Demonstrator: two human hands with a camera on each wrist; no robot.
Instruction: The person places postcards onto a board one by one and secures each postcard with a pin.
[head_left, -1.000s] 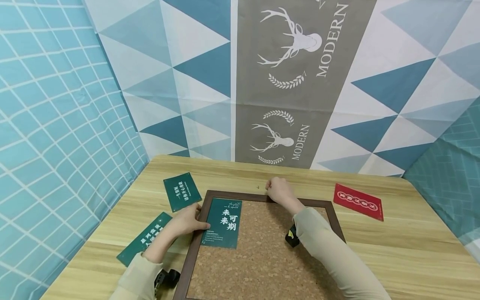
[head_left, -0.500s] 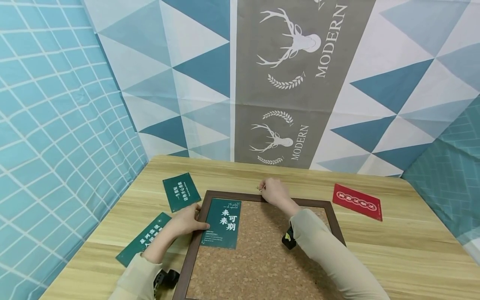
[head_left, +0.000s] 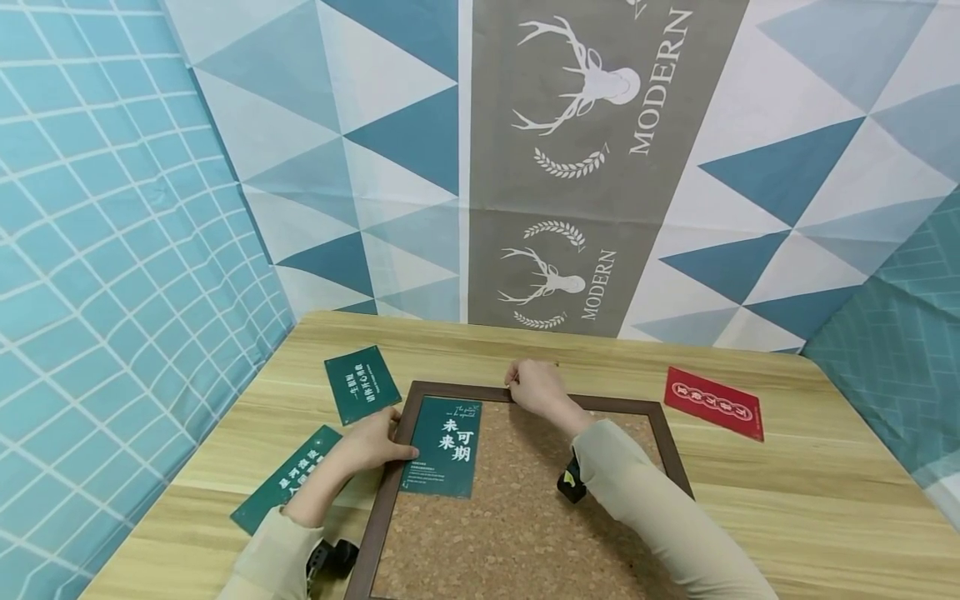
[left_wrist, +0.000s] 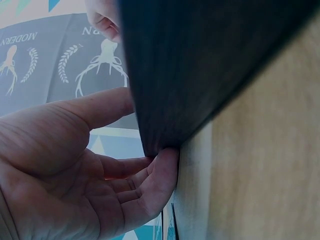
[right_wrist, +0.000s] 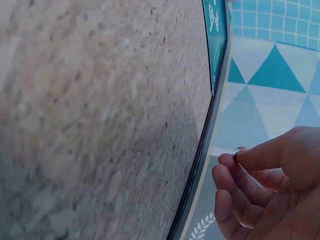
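Head view: cork board (head_left: 517, 517) in dark wood frame, lower centre of frame, green card (head_left: 444, 446) with white characters at its upper left. Left hand (head_left: 372, 442) grips frame's left edge. Right hand (head_left: 536, 387) pinches small clear pushpin (right_wrist: 236, 151) at top edge.

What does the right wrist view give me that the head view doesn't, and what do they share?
Only the right wrist view shows the small clear pin pinched in the right hand; its grip hides the pin from the head view. Only the head view shows the left hand holding the green card on the board, two more green cards and the red card. Both show the cork board and its dark frame.
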